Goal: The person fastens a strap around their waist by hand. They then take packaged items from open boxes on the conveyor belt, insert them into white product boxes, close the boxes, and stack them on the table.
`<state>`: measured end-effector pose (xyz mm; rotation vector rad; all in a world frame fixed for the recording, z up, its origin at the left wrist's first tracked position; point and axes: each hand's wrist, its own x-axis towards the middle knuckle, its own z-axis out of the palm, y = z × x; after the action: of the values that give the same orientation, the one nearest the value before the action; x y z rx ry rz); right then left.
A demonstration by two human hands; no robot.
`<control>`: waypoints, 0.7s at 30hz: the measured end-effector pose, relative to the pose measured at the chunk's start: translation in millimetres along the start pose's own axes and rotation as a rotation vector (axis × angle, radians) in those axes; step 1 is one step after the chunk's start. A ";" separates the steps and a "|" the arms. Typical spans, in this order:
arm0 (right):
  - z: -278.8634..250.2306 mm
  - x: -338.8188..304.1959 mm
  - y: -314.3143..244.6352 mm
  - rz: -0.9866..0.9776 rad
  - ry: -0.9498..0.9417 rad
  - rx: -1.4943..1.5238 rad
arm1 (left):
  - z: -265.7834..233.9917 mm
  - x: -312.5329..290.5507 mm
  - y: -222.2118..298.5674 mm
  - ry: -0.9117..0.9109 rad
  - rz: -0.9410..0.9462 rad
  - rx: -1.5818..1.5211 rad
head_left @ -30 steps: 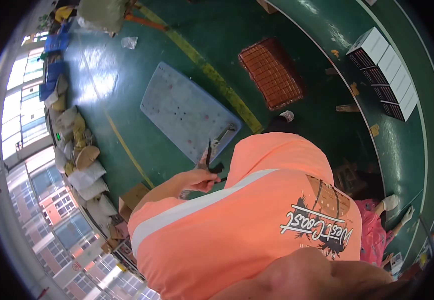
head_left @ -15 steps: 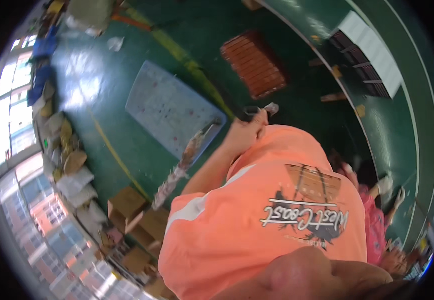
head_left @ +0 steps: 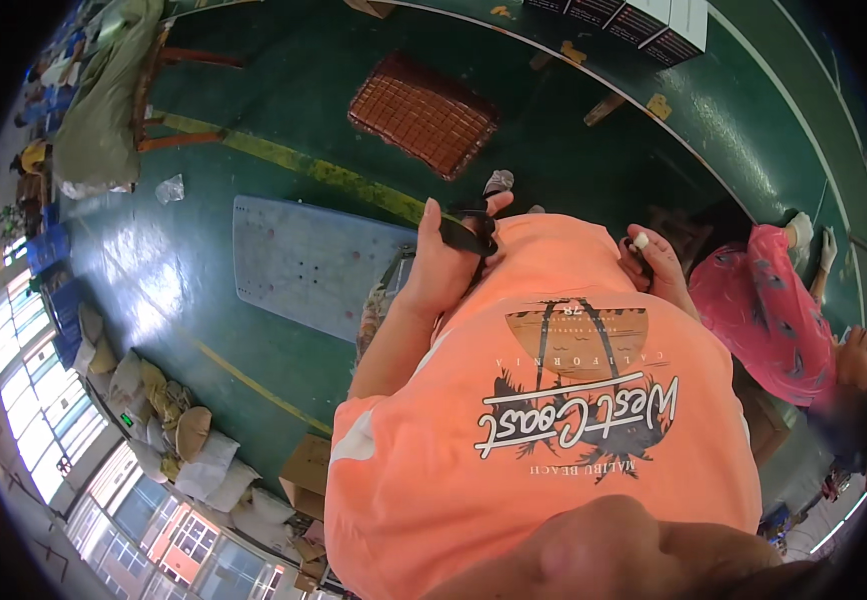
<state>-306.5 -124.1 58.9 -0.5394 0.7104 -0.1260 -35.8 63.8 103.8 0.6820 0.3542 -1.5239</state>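
Note:
My left hand [head_left: 442,262] is at the left of my orange shirt, its thumb raised and the other fingers curled round a black object [head_left: 470,234]. That object looks loop-like or strap-like; its exact kind is unclear. By the right side of the shirt hem is my right hand [head_left: 662,264], fingers curled in, a small white covering on one fingertip. Something dark shows by those fingers, too small to name. A patterned, wrapped-looking strip [head_left: 374,308] lies along my left forearm, mostly hidden by it. My shoe [head_left: 499,181] shows just beyond the left hand.
A blue-grey rectangular board [head_left: 319,262] lies left of me, and a red-brown gridded slab [head_left: 424,112] ahead. A person in pink [head_left: 759,310] is close on my right. Sacks [head_left: 219,470] and a cardboard box [head_left: 306,470] line the left; dark-sided white boxes [head_left: 669,30] stand far right.
The view has turned, and the board and slab now appear further left. My left thumb has lifted while the fingers keep the black object. My right hand now shows plainly beside the shirt.

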 end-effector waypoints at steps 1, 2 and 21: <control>-4.0 -1.0 3.6 -0.047 0.002 0.038 | -4.8 1.9 2.6 -0.058 0.041 0.031; -6.2 -1.6 8.0 -0.038 -0.002 0.042 | -11.2 1.9 5.1 -0.112 0.091 0.060; -0.9 0.1 4.9 -0.172 0.169 0.059 | -66.6 -6.1 95.0 0.741 0.849 0.944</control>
<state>-307.4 -120.4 55.8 -0.5368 0.8221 -0.3553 70.2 100.7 73.9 1.8681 -0.1602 -0.4942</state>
